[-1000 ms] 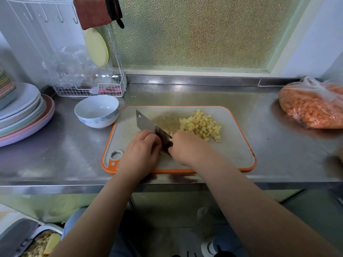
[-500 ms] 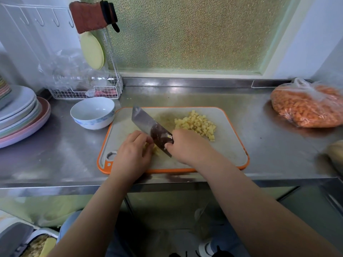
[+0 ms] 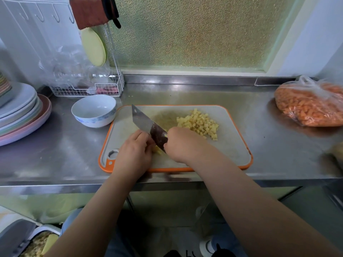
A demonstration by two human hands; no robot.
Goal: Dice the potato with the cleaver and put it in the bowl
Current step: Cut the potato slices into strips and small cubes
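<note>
Right hand (image 3: 182, 144) wrapped round the cleaver (image 3: 148, 127) grip, blade angled up-left over the board (image 3: 232, 145), tip pointing toward the bowl (image 3: 93, 110). Handle itself hidden under the fist

Left hand (image 3: 134, 153) curled knuckles-up on the board just left of the blade, fingers tucked over the last bit of potato (image 3: 157, 150); only a small yellow sliver shows between hand and blade. Knuckles look to be touching the blade's flat, can't confirm

Dice pile (image 3: 198, 123) sits on the far-right part of the board, just beyond the right hand, apart from the blade. A few loose cubes trail toward the near-right side of the pile

Bowl is white, empty, upright on the counter (image 3: 65, 154), touching or nearly touching the board's far-left corner. Open board surface between blade tip and that corner

Board has an orange rim; its near edge runs close to the counter's front lip. Bare board to the right of the pile up to the rim

Left: plate stack (image 3: 24, 115) near the counter's left end, well apart from the board, bare steel between. Wire rack (image 3: 87, 89) behind the bowl at the wall

Right: bag of diced carrot (image 3: 311, 106), well apart from the board, bare counter between
</note>
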